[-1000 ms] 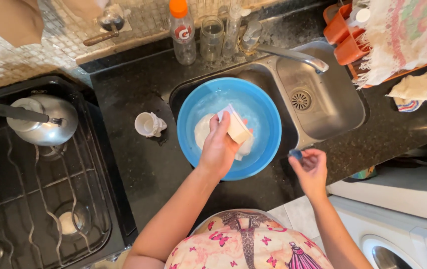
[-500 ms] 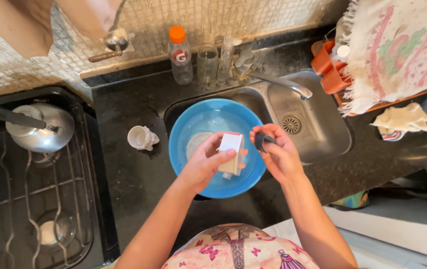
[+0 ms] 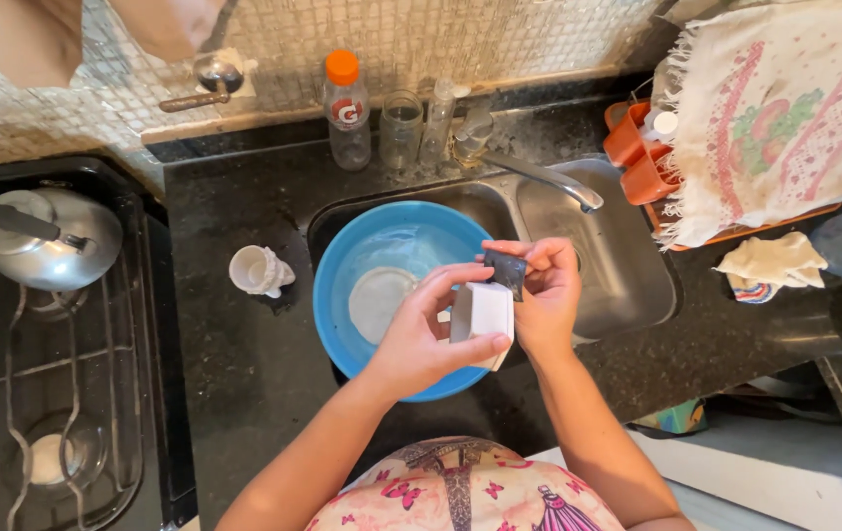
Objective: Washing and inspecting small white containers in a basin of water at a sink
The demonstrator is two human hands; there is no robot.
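My left hand (image 3: 428,332) grips a small white square container (image 3: 482,315) above the near rim of a blue basin (image 3: 342,295). My right hand (image 3: 544,295) holds a small dark sponge (image 3: 505,269) against the container's top edge. The two hands meet over the basin, which sits in the left part of the steel sink (image 3: 627,265) and holds water with a white plate (image 3: 377,300) lying in it.
A small white cup (image 3: 256,269) lies on the black counter left of the basin. A kettle (image 3: 47,241) sits on the stove at left. A bottle with an orange cap (image 3: 346,98), jars and a faucet (image 3: 539,177) stand behind the sink. A patterned towel (image 3: 784,118) lies at right.
My right hand came up from the counter's front edge with the dark sponge and met the white container. My left hand lifted the container out of the basin toward me.
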